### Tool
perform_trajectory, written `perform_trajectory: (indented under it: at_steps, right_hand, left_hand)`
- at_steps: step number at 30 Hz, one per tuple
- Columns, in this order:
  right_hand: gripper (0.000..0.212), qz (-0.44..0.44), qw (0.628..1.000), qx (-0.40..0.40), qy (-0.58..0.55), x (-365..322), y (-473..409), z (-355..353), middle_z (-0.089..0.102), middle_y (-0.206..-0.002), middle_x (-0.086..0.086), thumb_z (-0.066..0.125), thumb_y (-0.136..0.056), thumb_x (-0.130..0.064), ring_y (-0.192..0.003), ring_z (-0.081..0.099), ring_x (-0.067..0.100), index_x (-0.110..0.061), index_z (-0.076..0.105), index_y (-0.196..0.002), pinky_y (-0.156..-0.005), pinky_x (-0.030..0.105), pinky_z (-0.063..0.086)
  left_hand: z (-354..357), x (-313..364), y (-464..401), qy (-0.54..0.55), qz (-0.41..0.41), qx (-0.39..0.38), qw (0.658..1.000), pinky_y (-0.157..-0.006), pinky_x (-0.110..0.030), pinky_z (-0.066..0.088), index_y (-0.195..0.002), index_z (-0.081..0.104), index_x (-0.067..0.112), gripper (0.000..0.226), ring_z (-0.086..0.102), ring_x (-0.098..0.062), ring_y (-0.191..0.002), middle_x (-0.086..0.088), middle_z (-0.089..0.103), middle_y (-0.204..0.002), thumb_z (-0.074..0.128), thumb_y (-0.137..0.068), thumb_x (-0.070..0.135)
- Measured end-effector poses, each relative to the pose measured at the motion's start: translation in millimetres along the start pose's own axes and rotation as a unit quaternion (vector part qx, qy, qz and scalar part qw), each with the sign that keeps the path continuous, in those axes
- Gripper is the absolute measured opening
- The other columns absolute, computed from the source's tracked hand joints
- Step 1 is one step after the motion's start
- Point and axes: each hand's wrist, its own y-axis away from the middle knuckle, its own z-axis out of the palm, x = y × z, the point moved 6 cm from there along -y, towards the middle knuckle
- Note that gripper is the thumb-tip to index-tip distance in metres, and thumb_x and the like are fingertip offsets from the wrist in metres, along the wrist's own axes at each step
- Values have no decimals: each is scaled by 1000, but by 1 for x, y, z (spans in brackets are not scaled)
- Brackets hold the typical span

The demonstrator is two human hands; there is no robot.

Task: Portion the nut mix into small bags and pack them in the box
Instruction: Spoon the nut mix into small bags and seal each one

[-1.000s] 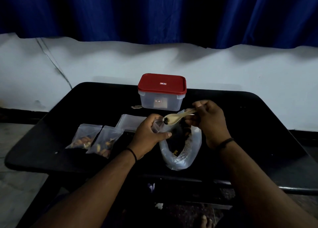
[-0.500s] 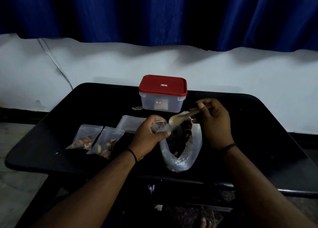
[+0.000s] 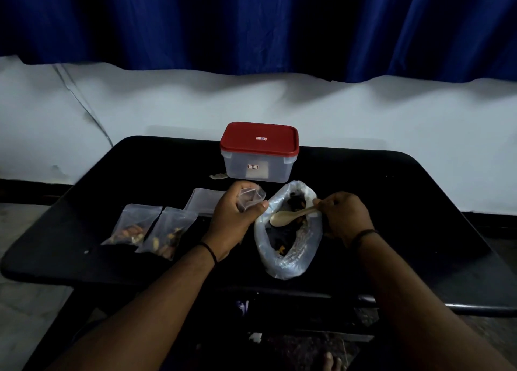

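At centre frame, the left hand (image 3: 233, 219) grips a small clear bag (image 3: 249, 198), fingers and thumb curled round it with its mouth gathered above the fist; a few dark pieces appear to sit inside, though the dim light makes this uncertain. Just to its right, the large nut mix bag (image 3: 289, 254) lies open on the black table (image 3: 419, 202), its contents dark and partly visible. The right hand (image 3: 345, 216) pinches the handle of a wooden spoon (image 3: 291, 217), whose bowl sits over the open mouth of the large bag; whether the bowl is loaded cannot be told. Two filled small bags (image 3: 133, 225) and (image 3: 169, 230) lie side by side at lower left of centre, with a stack of empty bags (image 3: 204, 200) just behind them. The box (image 3: 258, 152) stands at the rear of the table with its red lid on, so packing has not begun. Risks noted: the small bag's mouth is crumpled in the fist rather than held wide, so a spoonful could miss and scatter; the large bag is limp and unsupported, and a deep scoop could drag or tip it toward the near table edge; poor lighting hampers portion judgement.
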Motion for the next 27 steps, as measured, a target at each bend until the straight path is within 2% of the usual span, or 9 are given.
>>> perform_trajectory:
  at_steps: [2,4,8,11,14,18,21,25,27]
  right_hand:
    - [25,-24,999,8,37,-5,2,0,67,-66,5,73,-86,-32,-61,66,22,-13,67,-72,-58,32,56]
    - [24,-54,995,42,67,-13,2,-5,64,-66,2,72,-88,-29,-68,64,22,-13,66,-71,-65,29,48]
    - [20,-69,990,109,59,-16,-5,-13,63,-75,1,71,-88,-30,-82,64,25,-11,69,-82,-70,25,40]
    - [19,-86,986,139,38,-18,-7,-16,60,-77,-1,71,-87,-30,-84,63,23,-11,68,-87,-68,21,35]
    - [20,-110,982,151,34,-22,-5,-16,59,-76,-2,71,-87,-31,-81,61,21,-12,67,-87,-61,18,30]
    - [17,-129,978,160,33,-27,-1,-21,62,-79,-2,68,-90,-30,-83,63,23,-14,64,-88,-67,26,38]
    - [10,-179,973,143,9,-41,6,-26,65,-83,-1,65,-92,-22,-81,62,18,-13,62,-93,-68,27,42]
    - [12,-255,962,72,58,-54,15,-11,65,-87,5,57,-94,-13,-77,60,22,-15,52,-105,-67,33,47]
    - [14,-268,958,45,88,-54,16,-2,62,-81,5,51,-95,-10,-70,59,23,-17,48,-107,-60,30,42]
  left_hand:
    - [0,-1,0,0,-5,-1,1000,-96,-39,53,-109,62,19,28,63,-5,-108,6,70,-108,76,-85,16]
    - [1,-2,0,-1,-6,-1,1000,-98,-40,52,-109,62,22,30,62,-5,-113,8,69,-110,77,-83,22]
    - [-1,-2,0,-4,-9,8,1000,-98,-42,51,-110,62,24,36,62,-8,-113,7,69,-111,75,-78,32]
    - [1,-1,1,-28,-4,6,1000,-95,-42,53,-108,62,27,36,64,-9,-106,9,69,-110,72,-75,38]
    - [6,-1,4,-52,6,-8,999,-90,-41,55,-106,61,27,31,65,-11,-100,11,69,-105,75,-78,31]
    - [11,-2,8,-106,17,-17,994,-78,-29,53,-107,59,28,35,65,-14,-90,13,67,-103,79,-79,29]
    - [11,-3,7,-122,19,-19,992,-73,-20,49,-109,59,28,36,63,-10,-87,14,67,-102,80,-79,27]
    - [14,-3,10,-117,20,-33,992,-70,-10,45,-111,58,26,38,63,-6,-90,13,66,-104,79,-80,26]
    - [15,-3,11,-123,19,-36,992,-69,-8,43,-112,58,25,38,62,-5,-89,12,66,-104,79,-80,25]
